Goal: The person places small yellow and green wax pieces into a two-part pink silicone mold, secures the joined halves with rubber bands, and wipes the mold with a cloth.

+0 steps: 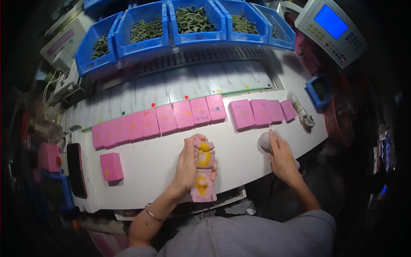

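Observation:
My left hand (185,167) is closed around an opened pink rubber mold (205,157). Its two halves lie end to end, inner faces up, with notched edges and yellow-stained hollows. To the right, my right hand (283,162) grips a rounded greyish-white bundle (265,142), seemingly cloth, low over the white table (237,156). The palm and fingers hide part of that bundle. Beyond my hands, a row of closed pink mold blocks (167,119) runs along the table, and a shorter group of pink blocks (262,113) stands just past my right hand.
A single pink block (111,166) sits at the left, near a dark phone (76,170). Blue bins (143,43) of small greenish pieces line the back. A control box (332,30) with a blue screen, a crumpled pale cloth (302,113) and a small blue bin (319,92) are on the right.

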A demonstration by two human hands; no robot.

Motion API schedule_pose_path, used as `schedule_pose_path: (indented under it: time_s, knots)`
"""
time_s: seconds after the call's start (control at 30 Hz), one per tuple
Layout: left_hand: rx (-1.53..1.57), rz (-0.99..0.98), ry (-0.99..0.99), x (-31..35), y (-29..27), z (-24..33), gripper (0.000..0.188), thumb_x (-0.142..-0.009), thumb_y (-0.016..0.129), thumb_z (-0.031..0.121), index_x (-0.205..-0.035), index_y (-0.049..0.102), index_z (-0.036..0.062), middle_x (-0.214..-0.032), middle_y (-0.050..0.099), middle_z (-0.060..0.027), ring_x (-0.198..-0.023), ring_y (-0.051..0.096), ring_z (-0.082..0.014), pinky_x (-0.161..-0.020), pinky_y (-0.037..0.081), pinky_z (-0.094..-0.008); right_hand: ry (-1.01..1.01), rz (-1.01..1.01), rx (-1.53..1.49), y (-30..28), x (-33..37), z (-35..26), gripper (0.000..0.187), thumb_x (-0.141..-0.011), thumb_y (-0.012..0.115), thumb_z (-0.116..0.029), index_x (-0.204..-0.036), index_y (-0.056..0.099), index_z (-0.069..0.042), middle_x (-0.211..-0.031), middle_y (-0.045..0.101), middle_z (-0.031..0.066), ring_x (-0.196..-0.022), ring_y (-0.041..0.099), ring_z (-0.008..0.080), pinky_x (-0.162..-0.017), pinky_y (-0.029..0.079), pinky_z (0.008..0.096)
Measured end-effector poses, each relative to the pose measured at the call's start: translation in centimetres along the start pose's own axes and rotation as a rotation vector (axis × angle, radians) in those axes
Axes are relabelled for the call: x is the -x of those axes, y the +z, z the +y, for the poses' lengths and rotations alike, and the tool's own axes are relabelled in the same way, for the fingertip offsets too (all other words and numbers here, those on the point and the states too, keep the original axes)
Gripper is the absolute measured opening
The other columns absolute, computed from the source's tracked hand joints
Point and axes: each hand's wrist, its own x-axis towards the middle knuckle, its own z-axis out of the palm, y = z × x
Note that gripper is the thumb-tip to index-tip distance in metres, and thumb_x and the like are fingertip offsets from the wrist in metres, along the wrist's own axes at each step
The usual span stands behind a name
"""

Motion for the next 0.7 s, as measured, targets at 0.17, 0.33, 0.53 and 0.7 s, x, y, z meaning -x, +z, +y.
schedule_pose_path:
  time_s: [0.17, 0.33, 0.53, 0.7]
  knots:
    - [0.018, 0.139, -0.084, -1.2, 0.3, -1.7, 0.055, -0.095, 0.009, 0.056, -0.11, 0.035, 0.0102, -0.073, 0.055, -0.0142, -0.048, 0.054, -0.0243, -0.045, 0.046, -0.0327, -0.251, 0.046, -0.209, 0.4, -0.8, -3.6, 0.065, -0.07, 0.054, 0.007, -0.133, 0.04, 0.002, -0.129, 0.048, 0.0191, -0.094, 0.055, 0.0314, -0.082, 0.045, 0.0363]
    - [0.024, 0.244, -0.038, -1.1, 0.9, -1.2, 0.055, -0.099, 0.01, 0.047, -0.106, 0.043, 0.0033, -0.07, 0.055, -0.0121, -0.049, 0.055, -0.0208, -0.045, 0.048, -0.0301, -0.585, 0.203, -0.242, 0.7, -4.7, -10.0, 0.061, -0.068, 0.055, 0.003, -0.129, 0.049, -0.002, -0.132, 0.049, 0.0177, -0.088, 0.055, 0.0205, -0.076, 0.042, 0.0308]
    - [-0.081, 0.297, 0.033, 0.1, 0.3, -0.7, 0.059, -0.099, 0.009, 0.044, -0.101, 0.048, -0.0006, -0.073, 0.057, -0.0135, -0.052, 0.058, -0.0209, -0.047, 0.05, -0.0302, -0.585, 0.109, -0.344, 0.3, -6.1, -9.5, 0.06, -0.068, 0.057, -0.003, -0.127, 0.052, -0.005, -0.135, 0.047, 0.0129, -0.086, 0.055, 0.0204, -0.075, 0.042, 0.0307]
    - [-0.019, 0.278, 0.023, -0.4, -0.5, -0.9, 0.054, -0.1, 0.011, 0.042, -0.105, 0.045, 0.0005, -0.075, 0.056, -0.0115, -0.053, 0.056, -0.0193, -0.047, 0.05, -0.0291, -0.629, 0.144, -0.278, 2.4, -5.7, -10.4, 0.058, -0.069, 0.056, -0.002, -0.126, 0.053, -0.006, -0.132, 0.05, 0.0131, -0.086, 0.055, 0.0213, -0.076, 0.043, 0.0315]
